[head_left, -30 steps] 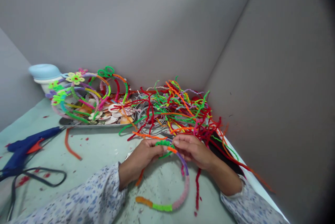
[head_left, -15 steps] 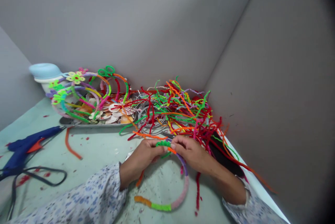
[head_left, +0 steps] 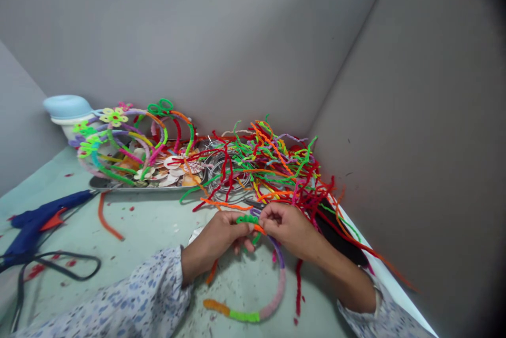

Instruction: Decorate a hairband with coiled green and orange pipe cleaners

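Both my hands meet over a headband wrapped in bands of purple, pink, green and orange fuzzy wire. My left hand is closed, pinching the headband's top end where a green fuzzy wire is coiled on it. My right hand is closed too, with its fingertips pinching the same green and orange spot from the right. The headband curves down toward me and rests over the pale green table.
A heap of loose fuzzy wires in several colours lies just behind my hands against the grey corner walls. A metal tray with finished flower headbands stands at the back left. A blue glue gun with its cable lies at far left.
My hands have stayed on the headband's top end, shifting only slightly. My right fingertips have drawn closer to the left ones, and the headband has tipped a little lower.
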Demonstrator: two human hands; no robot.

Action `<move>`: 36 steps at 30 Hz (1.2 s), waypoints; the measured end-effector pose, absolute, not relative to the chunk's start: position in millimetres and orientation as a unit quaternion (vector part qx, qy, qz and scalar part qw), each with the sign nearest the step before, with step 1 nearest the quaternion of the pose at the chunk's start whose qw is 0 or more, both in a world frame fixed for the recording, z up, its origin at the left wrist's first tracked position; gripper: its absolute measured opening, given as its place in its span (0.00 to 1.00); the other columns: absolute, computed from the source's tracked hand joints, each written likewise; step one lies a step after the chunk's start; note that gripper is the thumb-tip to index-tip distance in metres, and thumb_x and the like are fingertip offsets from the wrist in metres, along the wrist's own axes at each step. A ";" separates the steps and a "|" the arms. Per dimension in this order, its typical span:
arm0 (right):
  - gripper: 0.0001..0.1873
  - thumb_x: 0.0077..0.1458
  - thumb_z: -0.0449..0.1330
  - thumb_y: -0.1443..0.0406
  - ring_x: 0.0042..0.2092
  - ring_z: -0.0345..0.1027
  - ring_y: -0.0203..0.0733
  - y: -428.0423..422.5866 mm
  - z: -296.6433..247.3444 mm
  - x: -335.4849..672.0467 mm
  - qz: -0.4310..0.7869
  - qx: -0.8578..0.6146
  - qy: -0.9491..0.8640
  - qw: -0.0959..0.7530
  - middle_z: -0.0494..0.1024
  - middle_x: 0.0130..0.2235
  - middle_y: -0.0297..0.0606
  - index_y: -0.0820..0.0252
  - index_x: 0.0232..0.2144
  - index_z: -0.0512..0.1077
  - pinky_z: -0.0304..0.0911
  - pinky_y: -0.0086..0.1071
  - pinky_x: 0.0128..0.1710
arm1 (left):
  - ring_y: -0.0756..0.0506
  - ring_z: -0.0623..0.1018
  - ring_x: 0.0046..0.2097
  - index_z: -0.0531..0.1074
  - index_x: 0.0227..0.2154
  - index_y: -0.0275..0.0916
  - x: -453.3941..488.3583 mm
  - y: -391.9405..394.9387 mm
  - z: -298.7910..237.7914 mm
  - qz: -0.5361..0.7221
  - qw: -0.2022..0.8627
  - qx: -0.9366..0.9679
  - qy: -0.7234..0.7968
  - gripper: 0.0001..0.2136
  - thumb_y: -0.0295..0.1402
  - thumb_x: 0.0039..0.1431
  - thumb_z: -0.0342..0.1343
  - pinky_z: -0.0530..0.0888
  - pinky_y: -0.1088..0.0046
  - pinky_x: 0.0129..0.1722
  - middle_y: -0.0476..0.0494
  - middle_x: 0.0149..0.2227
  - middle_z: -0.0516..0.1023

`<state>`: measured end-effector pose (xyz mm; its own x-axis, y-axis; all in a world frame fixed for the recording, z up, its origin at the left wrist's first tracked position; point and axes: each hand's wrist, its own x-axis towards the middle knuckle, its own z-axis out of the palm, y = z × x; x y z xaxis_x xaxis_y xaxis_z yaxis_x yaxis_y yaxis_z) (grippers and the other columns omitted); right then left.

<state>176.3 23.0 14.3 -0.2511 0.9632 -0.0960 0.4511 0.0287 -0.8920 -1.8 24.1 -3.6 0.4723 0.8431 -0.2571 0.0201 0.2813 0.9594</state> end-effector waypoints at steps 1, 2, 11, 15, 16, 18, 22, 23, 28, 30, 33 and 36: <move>0.02 0.48 0.56 0.67 0.22 0.54 0.31 23.4 14.0 176.3 0.455 -0.533 -0.648 0.298 0.65 0.21 0.28 0.60 0.26 0.69 0.49 0.25 0.21 | 0.51 0.75 0.24 0.73 0.27 0.33 -1.8 24.2 -3.5 0.302 0.686 0.515 0.416 0.09 0.35 0.50 0.55 0.61 0.81 0.18 0.45 0.23 0.76; 0.03 0.48 0.56 0.66 0.23 0.54 0.31 23.8 13.7 175.9 0.471 -0.526 -0.638 0.308 0.65 0.22 0.28 0.60 0.28 0.69 0.50 0.25 0.21 | 0.50 0.75 0.24 0.73 0.27 0.32 -1.8 24.3 -3.4 0.302 0.690 0.510 0.416 0.09 0.35 0.50 0.55 0.62 0.81 0.18 0.45 0.23 0.76; 0.06 0.48 0.59 0.66 0.27 0.63 0.32 24.7 9.5 171.1 0.521 -0.501 -0.573 0.386 0.69 0.25 0.29 0.60 0.31 0.67 0.56 0.26 0.26 | 0.51 0.78 0.26 0.72 0.34 0.33 -2.8 25.2 -0.7 0.302 0.739 0.461 0.387 0.10 0.35 0.51 0.56 0.65 0.83 0.18 0.42 0.33 0.78; 0.06 0.51 0.58 0.65 0.27 0.63 0.32 27.0 13.7 183.1 0.550 -0.463 -0.613 0.328 0.73 0.28 0.32 0.60 0.34 0.70 0.56 0.26 0.26 | 0.51 0.78 0.27 0.73 0.36 0.32 -3.3 24.6 -1.9 0.308 0.748 0.460 0.366 0.11 0.34 0.53 0.55 0.67 0.84 0.20 0.38 0.36 0.78; 0.06 0.52 0.57 0.66 0.27 0.63 0.32 27.9 15.2 186.4 0.552 -0.449 -0.629 0.314 0.73 0.29 0.32 0.60 0.34 0.71 0.55 0.26 0.26 | 0.51 0.78 0.27 0.73 0.36 0.32 -3.5 24.6 -2.0 0.307 0.751 0.459 0.363 0.11 0.34 0.53 0.55 0.67 0.84 0.20 0.38 0.36 0.78; 0.07 0.52 0.56 0.68 0.28 0.62 0.32 29.7 17.9 192.0 0.536 -0.430 -0.664 0.296 0.74 0.30 0.32 0.59 0.35 0.72 0.55 0.25 0.26 | 0.52 0.78 0.26 0.73 0.36 0.32 -3.7 24.5 -1.5 0.305 0.756 0.455 0.358 0.11 0.34 0.53 0.56 0.67 0.85 0.19 0.38 0.36 0.79; 0.11 0.51 0.55 0.72 0.30 0.64 0.32 31.9 22.3 197.6 0.468 -0.414 -0.729 0.282 0.75 0.32 0.32 0.58 0.36 0.74 0.58 0.25 0.29 | 0.52 0.78 0.26 0.73 0.37 0.32 -4.0 23.7 1.2 0.297 0.770 0.448 0.343 0.11 0.33 0.53 0.56 0.66 0.86 0.19 0.38 0.35 0.79; 0.12 0.51 0.55 0.72 0.31 0.65 0.33 32.1 23.4 198.0 0.452 -0.407 -0.742 0.283 0.75 0.33 0.32 0.58 0.36 0.74 0.59 0.26 0.31 | 0.53 0.78 0.25 0.73 0.38 0.32 -4.0 23.3 1.9 0.294 0.774 0.445 0.341 0.11 0.33 0.53 0.56 0.66 0.86 0.18 0.39 0.35 0.79; 0.09 0.52 0.58 0.71 0.37 0.68 0.35 33.0 27.6 199.5 0.385 -0.362 -0.801 0.282 0.75 0.36 0.35 0.58 0.36 0.75 0.61 0.28 0.37 | 0.53 0.77 0.23 0.73 0.37 0.33 -3.7 21.7 3.7 0.285 0.784 0.435 0.338 0.11 0.33 0.52 0.57 0.64 0.87 0.16 0.41 0.32 0.79; 0.08 0.53 0.58 0.69 0.37 0.68 0.36 34.3 27.5 201.2 0.358 -0.338 -0.825 0.276 0.76 0.36 0.36 0.58 0.36 0.75 0.62 0.29 0.38 | 0.53 0.77 0.23 0.73 0.36 0.33 -3.7 21.4 4.0 0.285 0.785 0.435 0.337 0.10 0.33 0.52 0.57 0.64 0.87 0.16 0.42 0.31 0.78; 0.08 0.53 0.59 0.68 0.38 0.68 0.37 36.9 25.4 203.7 0.324 -0.300 -0.851 0.283 0.76 0.35 0.37 0.58 0.37 0.75 0.62 0.30 0.39 | 0.53 0.77 0.22 0.72 0.33 0.33 -3.7 21.4 5.1 0.289 0.784 0.435 0.336 0.08 0.33 0.52 0.57 0.64 0.86 0.16 0.43 0.30 0.78; 0.07 0.54 0.58 0.68 0.38 0.68 0.37 38.5 24.3 204.5 0.305 -0.278 -0.865 0.285 0.76 0.34 0.38 0.59 0.35 0.75 0.62 0.30 0.39 | 0.53 0.77 0.23 0.72 0.32 0.33 -3.7 21.7 7.1 0.284 0.783 0.442 0.333 0.08 0.33 0.52 0.57 0.64 0.86 0.16 0.44 0.30 0.77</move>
<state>204.5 38.5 24.3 -0.6837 0.6540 0.3238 0.3071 0.6603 -0.6854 -3.7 21.7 7.1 0.6176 0.7387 -0.2700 -0.1499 0.4475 0.8816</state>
